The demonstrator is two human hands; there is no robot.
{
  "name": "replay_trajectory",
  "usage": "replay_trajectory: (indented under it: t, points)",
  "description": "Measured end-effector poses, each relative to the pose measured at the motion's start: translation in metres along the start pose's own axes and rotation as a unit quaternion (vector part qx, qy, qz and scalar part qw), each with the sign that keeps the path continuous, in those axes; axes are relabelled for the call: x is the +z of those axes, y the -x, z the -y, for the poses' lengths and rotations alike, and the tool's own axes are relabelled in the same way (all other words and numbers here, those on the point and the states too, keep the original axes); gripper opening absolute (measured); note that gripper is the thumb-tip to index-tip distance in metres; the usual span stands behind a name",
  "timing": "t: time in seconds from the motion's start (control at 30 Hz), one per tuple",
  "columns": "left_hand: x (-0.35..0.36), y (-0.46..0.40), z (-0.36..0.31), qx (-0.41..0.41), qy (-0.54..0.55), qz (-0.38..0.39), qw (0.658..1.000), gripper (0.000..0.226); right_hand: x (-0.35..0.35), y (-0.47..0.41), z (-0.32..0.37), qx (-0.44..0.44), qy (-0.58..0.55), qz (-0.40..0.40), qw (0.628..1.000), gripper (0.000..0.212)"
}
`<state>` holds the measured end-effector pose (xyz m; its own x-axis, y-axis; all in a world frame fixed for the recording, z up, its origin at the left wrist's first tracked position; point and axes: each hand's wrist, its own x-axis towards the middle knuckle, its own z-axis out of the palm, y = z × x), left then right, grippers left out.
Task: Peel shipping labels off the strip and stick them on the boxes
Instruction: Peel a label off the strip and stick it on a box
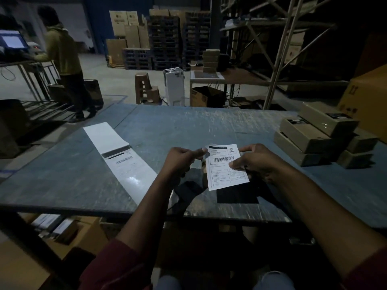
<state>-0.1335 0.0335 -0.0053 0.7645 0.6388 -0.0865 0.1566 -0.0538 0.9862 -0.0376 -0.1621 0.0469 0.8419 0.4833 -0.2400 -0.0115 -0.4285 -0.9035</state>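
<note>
Both my hands hold one white shipping label (225,171) with a barcode above the grey table (188,126). My left hand (182,160) pinches its upper left corner. My right hand (254,160) grips its right edge, thumb on the printed face. The long white label strip (117,151) lies flat on the table to the left, running down off the near edge, with another barcode label on it. Several flat brown boxes (318,135) are stacked at the table's right end. A dark rectangle, apparently the label's shadow, lies on the table just below it.
A person in a yellow-green top stands at a desk with a lit screen (12,41) at far left. Cardboard cartons (125,30) and dark pallets fill the back. Metal racking (280,55) rises at right. Open cartons (69,229) sit under the table's near edge.
</note>
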Motion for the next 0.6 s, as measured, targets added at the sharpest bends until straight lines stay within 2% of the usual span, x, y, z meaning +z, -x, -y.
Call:
replay_trajectory:
  t: [0.13, 0.37, 0.47, 0.6]
  points:
    - [0.003, -0.004, 0.0, -0.014, -0.018, 0.001, 1.0, 0.032, 0.0, -0.006, 0.001, 0.004, 0.018, 0.004, 1.0, 0.055]
    - [0.008, -0.007, -0.003, -0.017, -0.033, -0.003, 0.999, 0.04, -0.001, -0.011, 0.003, 0.001, 0.045, 0.017, 0.999, 0.034]
    - [0.008, -0.007, -0.007, -0.028, -0.05, -0.003, 0.998, 0.033, -0.001, -0.013, 0.005, 0.005, 0.058, 0.014, 0.998, 0.032]
    - [0.006, -0.008, -0.014, -0.043, -0.085, 0.005, 0.995, 0.019, -0.002, -0.014, 0.006, 0.013, 0.072, 0.015, 0.997, 0.013]
